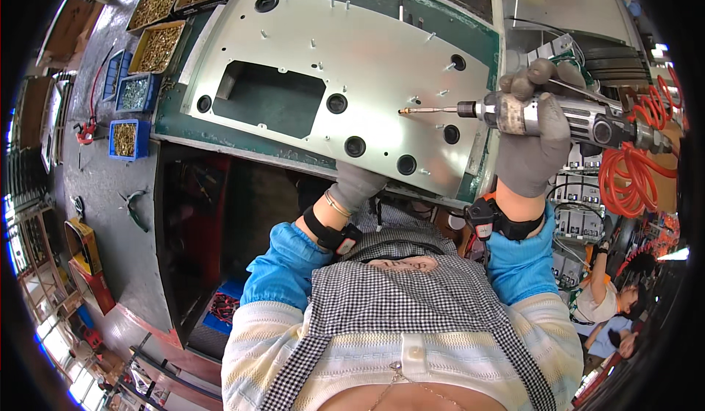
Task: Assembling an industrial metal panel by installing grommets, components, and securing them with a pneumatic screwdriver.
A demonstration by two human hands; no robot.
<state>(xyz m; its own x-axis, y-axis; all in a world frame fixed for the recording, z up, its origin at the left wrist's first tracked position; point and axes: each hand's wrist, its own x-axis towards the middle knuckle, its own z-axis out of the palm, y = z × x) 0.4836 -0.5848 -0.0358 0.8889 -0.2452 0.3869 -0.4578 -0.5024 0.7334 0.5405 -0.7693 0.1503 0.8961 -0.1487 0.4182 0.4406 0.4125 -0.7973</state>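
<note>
A pale metal panel with a rectangular cutout, black grommets and several upright studs lies on the green bench top. In a grey glove, my right hand is wrapped round a silver air screwdriver, held level over the panel's right part. Its long bit points left, with a small brass-coloured screw at the tip, over the middle of the panel. My left hand, also gloved, is at the panel's near edge. Its fingers are hidden beneath that edge.
Trays of brass-coloured screws and small blue bins stand at the left. Pliers lie on the dark side table. A coiled red air hose hangs at the right. Other people are at the lower right.
</note>
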